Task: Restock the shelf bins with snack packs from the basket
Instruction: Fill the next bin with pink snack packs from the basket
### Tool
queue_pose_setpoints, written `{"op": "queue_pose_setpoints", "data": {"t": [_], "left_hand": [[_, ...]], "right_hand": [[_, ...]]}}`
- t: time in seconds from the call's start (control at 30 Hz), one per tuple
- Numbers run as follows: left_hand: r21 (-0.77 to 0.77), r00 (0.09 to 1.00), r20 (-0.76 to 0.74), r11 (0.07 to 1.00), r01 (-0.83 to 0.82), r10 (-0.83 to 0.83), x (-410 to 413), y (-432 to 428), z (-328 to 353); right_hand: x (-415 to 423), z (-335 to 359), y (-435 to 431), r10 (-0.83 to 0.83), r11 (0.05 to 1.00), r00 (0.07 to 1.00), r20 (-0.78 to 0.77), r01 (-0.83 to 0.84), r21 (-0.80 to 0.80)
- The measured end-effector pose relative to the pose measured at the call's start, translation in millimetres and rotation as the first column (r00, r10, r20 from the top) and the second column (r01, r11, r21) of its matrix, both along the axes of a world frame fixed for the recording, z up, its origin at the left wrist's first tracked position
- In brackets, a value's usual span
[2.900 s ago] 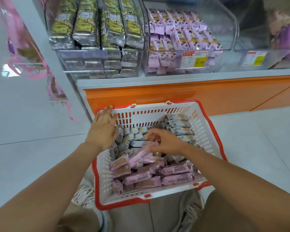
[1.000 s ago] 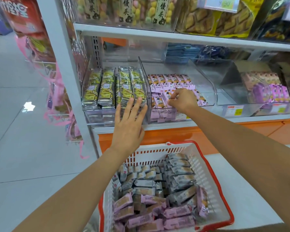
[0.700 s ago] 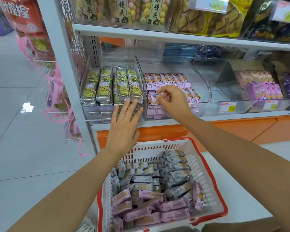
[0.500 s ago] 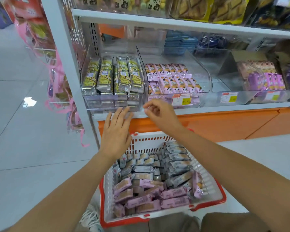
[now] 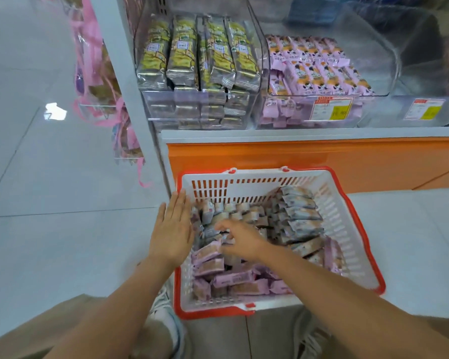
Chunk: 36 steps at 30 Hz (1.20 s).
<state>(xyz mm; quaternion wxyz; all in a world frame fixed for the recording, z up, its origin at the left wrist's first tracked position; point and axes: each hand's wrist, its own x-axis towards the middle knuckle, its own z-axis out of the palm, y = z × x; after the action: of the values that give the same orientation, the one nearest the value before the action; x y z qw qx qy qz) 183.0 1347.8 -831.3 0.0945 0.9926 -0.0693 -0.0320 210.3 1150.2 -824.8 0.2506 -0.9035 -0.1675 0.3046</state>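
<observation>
A white basket with a red rim (image 5: 353, 211) stands on the floor below the shelf, full of pink snack packs (image 5: 233, 278) and grey-blue snack packs (image 5: 298, 211). My left hand (image 5: 173, 229) lies flat with straight fingers over the basket's left rim. My right hand (image 5: 240, 238) reaches down into the packs in the middle of the basket, fingers spread and bent, with no pack clearly gripped. On the shelf above, a clear bin (image 5: 371, 55) holds rows of pink packs.
Left of it, a second clear bin (image 5: 200, 55) holds tall yellow-silver packs. An orange shelf base (image 5: 270, 156) runs behind the basket. Pink-ribboned bags (image 5: 99, 81) hang at the shelf's left end. White floor tiles lie on both sides. My shoes show below the basket.
Both hands came down from the shelf bins to the basket. The right hand, empty, now reaches among the packs; the left has settled on the basket's left rim. The view tilted downward.
</observation>
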Motion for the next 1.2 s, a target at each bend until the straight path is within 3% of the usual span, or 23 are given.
{"op": "queue_pose_setpoints", "data": {"t": [0.17, 0.3, 0.5, 0.7, 0.8, 0.87, 0.97, 1.07, 1.2], "left_hand": [[-0.081, 0.999, -0.036, 0.997, -0.017, 0.014, -1.8, 2.2, -9.7], [-0.096, 0.999, -0.051, 0.995, 0.012, -0.017, -2.3, 4.1, -15.8], [-0.057, 0.997, -0.075, 0.998, -0.006, 0.002, 1.8, 3.2, -11.0], [-0.300, 1.000, 0.004, 0.954, 0.009, -0.008, 6.5, -6.4, 15.1], [-0.531, 0.992, -0.116, 0.847, -0.029, -0.039, 12.3, -20.7, 30.2], [-0.674, 0.986, -0.149, 0.737, -0.044, -0.077, 13.9, -30.4, 42.7], [-0.807, 0.963, -0.265, 0.559, -0.192, -0.053, 11.8, -43.3, 66.6], [-0.882, 0.951, -0.309, 0.366, -0.298, 0.028, 12.9, -51.2, 87.2], [-0.912, 0.949, -0.312, 0.267, -0.313, 0.047, 21.0, -54.4, 105.6]], "right_hand": [[-0.3, -34.0, 16.4, 0.109, 0.989, 0.994, -0.013, -0.110, -0.101], [-0.3, -45.0, 22.9, 0.069, 0.995, 0.996, 0.052, -0.065, -0.072], [15.1, -25.9, 20.8, -0.114, 0.988, 0.993, 0.024, 0.111, 0.104], [25.9, 21.2, 4.4, -0.317, 0.891, 0.948, -0.021, 0.305, 0.337], [26.7, 47.7, -4.6, -0.395, 0.796, 0.918, -0.043, 0.365, 0.483], [26.9, 64.3, -8.7, -0.429, 0.731, 0.901, -0.056, 0.383, 0.564], [24.6, 82.6, -14.6, -0.444, 0.665, 0.894, -0.069, 0.380, 0.643], [20.3, 95.8, -23.3, -0.405, 0.700, 0.914, -0.029, 0.330, 0.634], [7.7, 110.9, -30.5, -0.347, 0.774, 0.935, 0.076, 0.239, 0.587]]}}
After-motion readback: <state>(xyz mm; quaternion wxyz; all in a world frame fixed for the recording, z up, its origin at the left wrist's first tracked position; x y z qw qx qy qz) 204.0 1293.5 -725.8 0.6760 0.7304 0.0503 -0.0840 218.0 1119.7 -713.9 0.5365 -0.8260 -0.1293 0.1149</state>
